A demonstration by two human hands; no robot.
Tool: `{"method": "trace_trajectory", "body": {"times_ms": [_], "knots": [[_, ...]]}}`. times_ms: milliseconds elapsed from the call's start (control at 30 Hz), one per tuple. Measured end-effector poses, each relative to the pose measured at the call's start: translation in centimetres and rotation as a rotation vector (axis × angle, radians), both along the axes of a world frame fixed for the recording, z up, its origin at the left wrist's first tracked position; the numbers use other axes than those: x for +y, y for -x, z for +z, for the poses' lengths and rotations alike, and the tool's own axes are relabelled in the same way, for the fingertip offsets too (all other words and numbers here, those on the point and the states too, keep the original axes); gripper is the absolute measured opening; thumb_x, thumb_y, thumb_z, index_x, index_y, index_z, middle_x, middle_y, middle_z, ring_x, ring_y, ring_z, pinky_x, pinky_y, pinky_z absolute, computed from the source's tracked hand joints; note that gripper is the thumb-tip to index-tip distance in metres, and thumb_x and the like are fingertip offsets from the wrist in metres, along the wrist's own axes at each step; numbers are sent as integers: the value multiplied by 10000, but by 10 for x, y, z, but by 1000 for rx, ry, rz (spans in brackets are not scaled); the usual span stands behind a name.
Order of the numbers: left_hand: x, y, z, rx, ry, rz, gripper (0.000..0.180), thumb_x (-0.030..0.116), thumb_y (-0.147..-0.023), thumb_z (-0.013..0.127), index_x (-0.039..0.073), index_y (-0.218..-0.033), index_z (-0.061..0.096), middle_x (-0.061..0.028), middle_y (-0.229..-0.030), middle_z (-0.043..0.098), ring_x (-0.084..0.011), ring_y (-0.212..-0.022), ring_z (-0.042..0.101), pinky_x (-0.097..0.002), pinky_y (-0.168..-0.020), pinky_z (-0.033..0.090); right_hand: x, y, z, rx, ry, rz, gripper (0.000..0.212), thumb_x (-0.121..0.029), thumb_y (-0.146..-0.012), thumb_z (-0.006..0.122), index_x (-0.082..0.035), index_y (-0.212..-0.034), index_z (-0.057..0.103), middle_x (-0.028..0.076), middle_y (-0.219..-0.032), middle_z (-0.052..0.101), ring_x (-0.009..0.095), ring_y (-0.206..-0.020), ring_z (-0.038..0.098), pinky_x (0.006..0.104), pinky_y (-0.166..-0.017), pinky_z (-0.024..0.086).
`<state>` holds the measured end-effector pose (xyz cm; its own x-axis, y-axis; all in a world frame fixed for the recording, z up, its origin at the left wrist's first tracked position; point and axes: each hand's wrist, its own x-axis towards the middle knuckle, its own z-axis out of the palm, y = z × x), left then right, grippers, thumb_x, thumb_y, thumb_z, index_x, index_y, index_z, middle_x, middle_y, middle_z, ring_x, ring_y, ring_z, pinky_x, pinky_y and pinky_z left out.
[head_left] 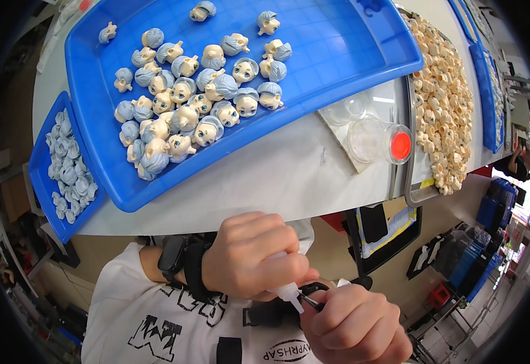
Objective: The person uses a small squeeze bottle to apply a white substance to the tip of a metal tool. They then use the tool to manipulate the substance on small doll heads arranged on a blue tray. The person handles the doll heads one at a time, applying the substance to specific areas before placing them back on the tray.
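My left hand [249,258], with a dark watch and a black band on its wrist, is closed around a small bottle whose white tapered nozzle [290,296] points down toward my right hand. The fist hides most of the bottle. My right hand [359,324] is closed on a thin pointed metal tool [311,301] with its tip at the nozzle; its full shape is hidden. Both hands are close together in front of my white shirt, off the table's near edge. Beyond them, doll heads [183,91] with pale blue hair lie in a large blue tray [331,42].
A smaller blue tray [37,164] of pale blue hair pieces [67,161] stands at the left. To the right, a metal tray [411,127] holds many cream-coloured parts [444,103]. A clear jar with a red end [401,145] lies beside it on the white table [265,176].
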<state>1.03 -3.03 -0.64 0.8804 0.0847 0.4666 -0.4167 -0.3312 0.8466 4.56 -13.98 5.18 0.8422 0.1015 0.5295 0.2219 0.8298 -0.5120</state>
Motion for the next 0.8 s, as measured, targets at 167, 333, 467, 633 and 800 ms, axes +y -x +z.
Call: {"method": "trace_trajectory", "body": {"times_ms": [167,333,467,633,800], "knots": [[2,0,0,-41,-58,30,292,235,-738,780,114,-697,518,4,-657,466,-168,-510,447,-284,-425,331,-10,-9,3,130,-52,175,415,-311,-1028,422,-126,-678,296,-15,-444,309,82,-312,246,249,-292,198],[0,-3,0,-64,-84,65,278,233,-718,782,120,-704,528,10,-661,472,-163,-527,465,-271,-436,349,-18,-10,2,254,-49,183,403,-314,-1021,407,-134,-690,264,-21,-437,275,83,-295,210,253,-271,163],[1,-2,-1,-64,-125,92,273,227,-703,785,128,-704,531,15,-661,476,-161,-534,476,-267,-440,358,-17,-11,0,359,-86,209,408,-339,-1025,382,-135,-692,264,-19,-427,282,84,-294,190,256,-267,156],[1,-2,-3,-75,-139,113,274,220,-681,793,134,-701,533,19,-657,475,-158,-534,478,-266,-435,357,-17,-11,-1,412,-66,200,393,-356,-1027,367,-140,-714,268,-17,-440,294,79,-295,189,248,-258,165],[-2,-3,-2,-82,-158,165,275,214,-660,798,137,-684,535,19,-646,467,-156,-532,476,-261,-432,352,-21,-8,-2,435,5,94,384,-370,-1032,350,-145,-732,270,-15,-469,323,77,-313,216,240,-264,181]]}}
